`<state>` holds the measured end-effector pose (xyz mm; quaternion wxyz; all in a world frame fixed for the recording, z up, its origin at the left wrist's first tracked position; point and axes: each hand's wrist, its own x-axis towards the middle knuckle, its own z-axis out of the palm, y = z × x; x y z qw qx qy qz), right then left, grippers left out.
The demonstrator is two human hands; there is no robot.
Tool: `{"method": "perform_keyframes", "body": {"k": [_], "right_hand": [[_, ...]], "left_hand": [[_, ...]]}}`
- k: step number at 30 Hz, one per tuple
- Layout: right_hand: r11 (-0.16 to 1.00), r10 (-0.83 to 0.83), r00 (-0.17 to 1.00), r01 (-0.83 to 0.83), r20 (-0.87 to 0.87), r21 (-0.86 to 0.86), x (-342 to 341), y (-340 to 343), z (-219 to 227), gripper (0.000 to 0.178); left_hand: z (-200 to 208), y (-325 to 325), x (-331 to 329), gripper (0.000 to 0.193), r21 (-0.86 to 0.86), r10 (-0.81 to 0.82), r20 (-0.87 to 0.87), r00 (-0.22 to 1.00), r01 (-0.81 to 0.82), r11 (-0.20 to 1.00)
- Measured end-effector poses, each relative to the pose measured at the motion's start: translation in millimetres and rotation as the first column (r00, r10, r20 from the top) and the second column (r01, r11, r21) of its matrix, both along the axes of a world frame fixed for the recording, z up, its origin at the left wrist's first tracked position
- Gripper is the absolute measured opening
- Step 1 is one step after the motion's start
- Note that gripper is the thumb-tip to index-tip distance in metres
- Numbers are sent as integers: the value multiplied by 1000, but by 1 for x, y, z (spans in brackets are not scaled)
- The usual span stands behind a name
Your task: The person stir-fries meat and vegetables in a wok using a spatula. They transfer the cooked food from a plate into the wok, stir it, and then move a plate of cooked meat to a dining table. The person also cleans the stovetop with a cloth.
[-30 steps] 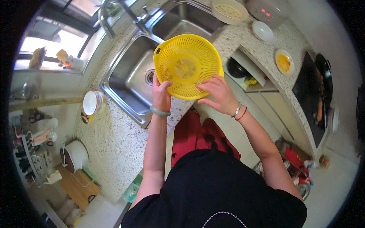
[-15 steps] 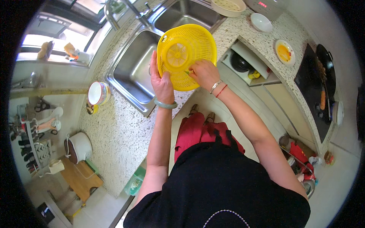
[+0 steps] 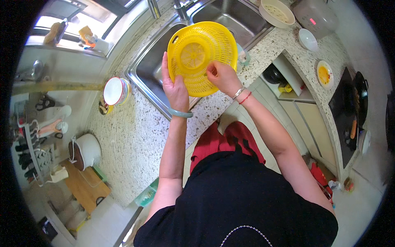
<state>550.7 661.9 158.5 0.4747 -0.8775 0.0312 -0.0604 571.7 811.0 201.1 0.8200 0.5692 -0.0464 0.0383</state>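
A round yellow plastic colander (image 3: 193,55) is held up over the front edge of the sink (image 3: 142,68), its slotted inside facing me. My left hand (image 3: 175,84) grips its left rim, thumb on the inner side and fingers behind. Over the lower right part of the colander, my right hand (image 3: 223,78) has its fingertips pinched together. Whatever the pinch holds, if anything, is too small to make out; a speck of green shows beside the fingertips.
Along the counter stand a stack of bowls (image 3: 113,91), a cream basin (image 3: 277,13), a white bowl (image 3: 307,39) and a stained plate (image 3: 325,75). A pan (image 3: 361,99) sits on the black hob at right. The cabinet door (image 3: 288,70) below hangs open.
My view has shifted, so the counter and sink sit differently around the colander. My right hand has drawn slightly up and right from the colander's inside, fingers still pinched. My left hand keeps its grip.
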Motion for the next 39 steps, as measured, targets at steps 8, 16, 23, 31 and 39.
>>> {"method": "perform_keyframes", "body": {"k": [8, 16, 23, 31, 39], "right_hand": [[989, -140, 990, 139, 12, 51, 8, -14, -17, 11], [971, -158, 987, 154, 8, 183, 34, 14, -37, 15], [973, -176, 984, 179, -34, 142, 45, 35, -67, 26], [427, -294, 884, 461, -363, 778, 37, 24, -49, 38], [96, -357, 864, 411, -354, 907, -25, -18, -9, 44]], "left_hand": [[2, -22, 21, 65, 237, -68, 141, 988, 33, 971], [-15, 27, 47, 57, 730, -49, 607, 793, -532, 429], [-12, 55, 56, 55, 673, 28, 627, 778, -559, 485], [-35, 45, 60, 64, 78, 143, 37, 989, -145, 986], [-45, -7, 36, 61, -263, -173, -189, 967, 119, 957]]}}
